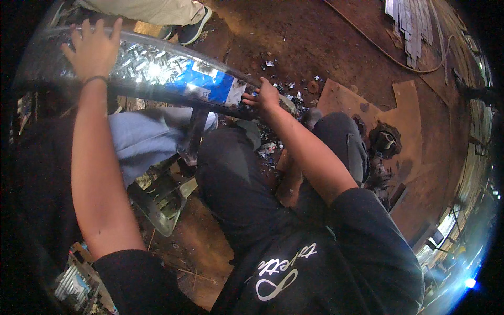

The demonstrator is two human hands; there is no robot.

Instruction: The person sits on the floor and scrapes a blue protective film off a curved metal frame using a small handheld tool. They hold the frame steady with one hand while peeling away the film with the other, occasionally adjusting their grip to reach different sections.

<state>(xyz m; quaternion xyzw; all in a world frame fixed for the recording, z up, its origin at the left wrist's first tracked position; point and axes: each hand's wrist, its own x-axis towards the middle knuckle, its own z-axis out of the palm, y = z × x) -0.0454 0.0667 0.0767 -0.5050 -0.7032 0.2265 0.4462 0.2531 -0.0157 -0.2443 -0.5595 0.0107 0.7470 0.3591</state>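
Note:
A long, shiny metal tread-plate panel with dark edges lies across the upper left. A blue and white label covers part of its right half. My left hand rests on the panel's left part with fingers spread, a dark band around the wrist. At the panel's right end, my right hand grips the corner, thumb up and fingers curled at the edge. Its fingertips are partly hidden against the dark edge. A dark metal leg stands under the panel.
One person's beige trousers and dark shoe are beyond the panel; another's light blue jeans are beneath it. Scraps litter the brown ground near my knees. A rusty sheet, metal strips and a hose lie right.

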